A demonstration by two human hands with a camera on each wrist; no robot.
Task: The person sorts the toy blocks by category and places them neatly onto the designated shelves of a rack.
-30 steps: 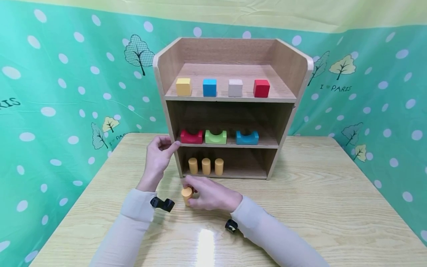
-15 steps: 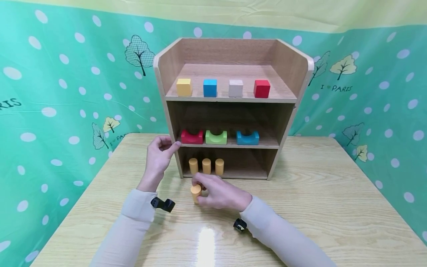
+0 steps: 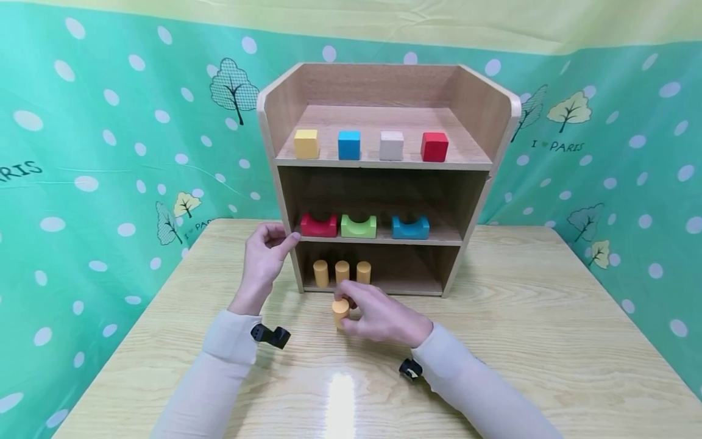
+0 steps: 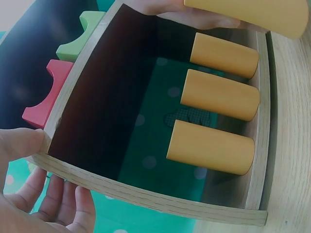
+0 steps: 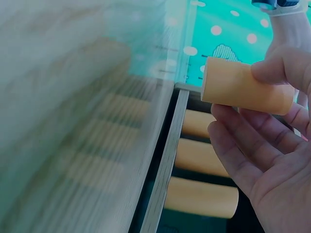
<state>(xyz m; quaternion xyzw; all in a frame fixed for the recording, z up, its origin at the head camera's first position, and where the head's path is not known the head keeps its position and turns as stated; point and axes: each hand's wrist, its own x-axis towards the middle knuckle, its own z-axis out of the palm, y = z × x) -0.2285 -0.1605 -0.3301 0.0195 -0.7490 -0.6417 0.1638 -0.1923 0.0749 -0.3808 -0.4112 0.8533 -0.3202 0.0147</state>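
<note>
My right hand (image 3: 381, 314) pinches a light-orange wooden cylinder (image 3: 339, 312) between thumb and fingers, in front of the bottom compartment. In the right wrist view the thumb presses on one side of that cylinder (image 5: 228, 85) and the fingers lie against the other. Behind it, three like cylinders stand in a row in the bottom compartment: left (image 3: 321, 274), middle (image 3: 342, 269) and right (image 3: 364, 272). My left hand (image 3: 264, 259) holds the left side panel of the wooden shelf (image 3: 378, 85). In the left wrist view its thumb (image 4: 24, 143) rests on the front edge and its fingers touch the outside.
On the middle shelf sit red (image 3: 319, 227), green (image 3: 359, 228) and blue (image 3: 410, 229) arch blocks. The top holds yellow (image 3: 306, 144), blue (image 3: 349, 145), white (image 3: 392, 146) and red (image 3: 434, 147) cubes. A wooden table (image 3: 548, 317) carries the shelf; a green dotted curtain (image 3: 109, 183) hangs around.
My right hand has moved rightward along the shelf front with the cylinder in it, from left of the row to about the middle. The left hand has kept its place on the side panel.
</note>
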